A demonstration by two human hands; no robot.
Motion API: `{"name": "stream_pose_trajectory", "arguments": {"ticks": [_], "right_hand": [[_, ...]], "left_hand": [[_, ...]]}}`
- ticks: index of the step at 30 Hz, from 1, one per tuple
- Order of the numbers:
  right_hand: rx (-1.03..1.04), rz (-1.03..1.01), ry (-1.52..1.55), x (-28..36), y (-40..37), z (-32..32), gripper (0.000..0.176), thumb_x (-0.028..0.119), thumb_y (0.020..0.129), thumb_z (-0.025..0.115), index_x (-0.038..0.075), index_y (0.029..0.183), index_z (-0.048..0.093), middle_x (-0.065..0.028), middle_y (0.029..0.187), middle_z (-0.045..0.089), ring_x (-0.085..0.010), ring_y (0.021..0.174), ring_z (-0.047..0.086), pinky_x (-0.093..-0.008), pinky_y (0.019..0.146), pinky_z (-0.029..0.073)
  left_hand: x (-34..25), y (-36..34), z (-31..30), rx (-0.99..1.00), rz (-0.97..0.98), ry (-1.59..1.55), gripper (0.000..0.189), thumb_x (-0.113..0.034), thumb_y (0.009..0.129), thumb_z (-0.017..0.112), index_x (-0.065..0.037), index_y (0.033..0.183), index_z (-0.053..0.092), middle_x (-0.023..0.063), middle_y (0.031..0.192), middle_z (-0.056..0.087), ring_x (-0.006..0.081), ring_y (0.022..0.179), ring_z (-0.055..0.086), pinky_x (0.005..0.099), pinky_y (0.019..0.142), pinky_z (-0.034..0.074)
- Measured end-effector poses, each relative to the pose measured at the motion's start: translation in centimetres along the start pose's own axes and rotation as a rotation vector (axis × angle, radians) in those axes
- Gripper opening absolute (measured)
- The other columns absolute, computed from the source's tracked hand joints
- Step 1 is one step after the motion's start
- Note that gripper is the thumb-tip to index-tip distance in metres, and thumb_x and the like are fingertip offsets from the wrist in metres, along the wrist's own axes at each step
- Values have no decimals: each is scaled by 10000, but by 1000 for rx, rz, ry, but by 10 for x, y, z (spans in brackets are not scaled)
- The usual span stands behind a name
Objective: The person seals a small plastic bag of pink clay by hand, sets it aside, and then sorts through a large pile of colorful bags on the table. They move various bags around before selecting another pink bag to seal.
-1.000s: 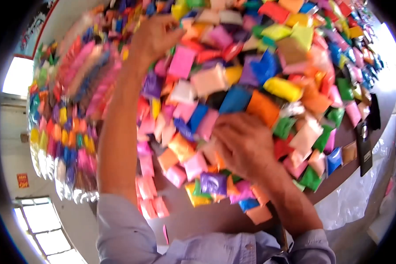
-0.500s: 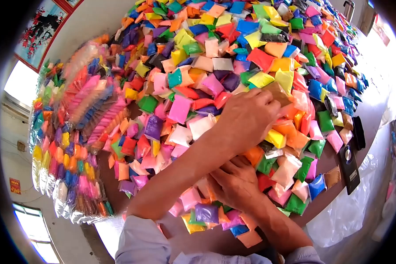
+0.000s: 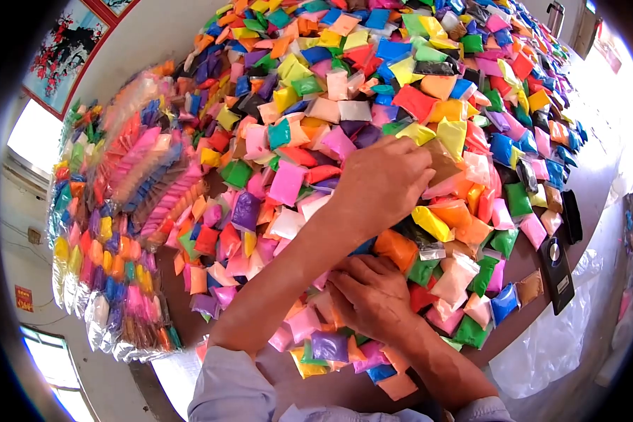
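My left hand (image 3: 387, 183) reaches across the heap of small coloured packets (image 3: 337, 84), its fingers curled at the left edge of a brown packet (image 3: 443, 163). Whatever they pinch is hidden under the hand. Just above lie two yellow packets (image 3: 452, 136). Below the left forearm, my right hand (image 3: 373, 292) is bent over the packets nearest my body, fingers curled down and their tips out of sight. An orange packet (image 3: 396, 250) lies just above its knuckles. A purple packet (image 3: 330, 346) and a pink packet (image 3: 304, 323) lie to its left.
Clear bags filled with packets (image 3: 112, 281) are stacked at the left. At the right table edge lie a black scale-like device (image 3: 557, 274) and a black object (image 3: 573, 214). Clear plastic sheeting (image 3: 541, 352) hangs below that edge. The brown tabletop (image 3: 288, 383) shows near me.
My left hand has shifted slightly left, showing more of the brown packet. My right hand has moved a little left, and more of the orange packet above it shows.
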State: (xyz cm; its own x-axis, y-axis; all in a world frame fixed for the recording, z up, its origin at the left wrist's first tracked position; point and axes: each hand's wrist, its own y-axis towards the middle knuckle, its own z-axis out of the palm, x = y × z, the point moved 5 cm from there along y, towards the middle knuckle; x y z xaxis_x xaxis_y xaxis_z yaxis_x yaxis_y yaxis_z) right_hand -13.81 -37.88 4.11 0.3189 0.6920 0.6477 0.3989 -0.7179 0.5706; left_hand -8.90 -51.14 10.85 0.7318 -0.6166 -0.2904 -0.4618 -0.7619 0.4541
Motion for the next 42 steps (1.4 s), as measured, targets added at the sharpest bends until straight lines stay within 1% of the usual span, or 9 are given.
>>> {"name": "stream_pose_trajectory", "arguments": {"ticks": [9, 11, 17, 24, 30, 33, 37, 40, 42], "right_hand": [[11, -18, -13, 0, 0, -1, 167, 48, 794, 812, 67, 950, 755, -62, 1045, 732, -274, 914, 721, -401, 776, 575], [23, -4, -6, -1, -2, 1, 154, 51, 800, 808, 69, 943, 754, -60, 1044, 733, -273, 913, 720, -402, 776, 573], [-35, -20, -19, 1, -2, 3, 71, 85, 834, 770, 84, 876, 713, -60, 982, 712, -289, 904, 703, -428, 778, 552], [32, 33, 1, 9, 3, -1, 72, 65, 893, 747, 33, 957, 735, -108, 1055, 753, -347, 934, 730, -448, 833, 594], [219, 176, 8, 17, 11, -6, 146, 135, 1018, 656, 0, 1058, 694, -196, 1049, 733, -415, 954, 717, -467, 837, 583], [246, 239, 262, 25, 15, -7, 223, 211, 1042, 695, 7, 1128, 721, -156, 1043, 761, -283, 955, 753, -387, 834, 578], [150, 239, 301, 31, 20, -8, 244, 206, 1052, 697, 19, 1199, 749, -76, 1020, 782, -163, 951, 735, -350, 813, 581], [82, 302, 354, 38, 11, -13, 237, 205, 1056, 695, 11, 1180, 754, -73, 1006, 782, -150, 929, 735, -322, 800, 585], [53, 270, 318, 56, -4, -25, 245, 208, 1063, 683, -15, 1141, 749, -114, 1017, 780, -177, 914, 745, -350, 804, 601]], "left_hand": [[45, -14, -26, 44, -55, 293, 184, -235, 983, 723, -57, 1019, 757, 110, 1005, 750, 326, 972, 725, 429, 817, 582], [65, -25, -59, -99, -256, 131, 205, -224, 990, 740, -27, 1039, 769, 115, 967, 776, 273, 867, 749, 386, 773, 579], [66, -78, -135, -154, -449, 106, 182, -169, 985, 770, 2, 1047, 771, 108, 871, 772, 147, 773, 722, 313, 731, 560], [-13, -174, -178, -133, -490, 117, 145, -133, 978, 769, 7, 1015, 757, 108, 887, 761, 174, 781, 736, 332, 697, 569], [-89, -283, -163, -24, -619, -16, 122, -93, 925, 805, -4, 1001, 773, 127, 905, 764, 228, 767, 743, 332, 674, 580], [-119, -322, -154, -77, -693, -84, 126, -74, 912, 813, 1, 1006, 776, 129, 922, 768, 232, 770, 743, 337, 674, 586], [-147, -357, -145, -121, -755, -153, 124, -49, 915, 808, 3, 1022, 776, 132, 940, 767, 231, 805, 753, 331, 686, 606], [-166, -375, -142, -129, -771, -170, 123, -52, 924, 806, 3, 1026, 766, 133, 946, 767, 237, 821, 758, 327, 682, 611], [-176, -384, -142, -164, -821, -207, 125, -115, 918, 818, -31, 998, 769, 135, 938, 769, 311, 799, 754, 394, 710, 598]]}}
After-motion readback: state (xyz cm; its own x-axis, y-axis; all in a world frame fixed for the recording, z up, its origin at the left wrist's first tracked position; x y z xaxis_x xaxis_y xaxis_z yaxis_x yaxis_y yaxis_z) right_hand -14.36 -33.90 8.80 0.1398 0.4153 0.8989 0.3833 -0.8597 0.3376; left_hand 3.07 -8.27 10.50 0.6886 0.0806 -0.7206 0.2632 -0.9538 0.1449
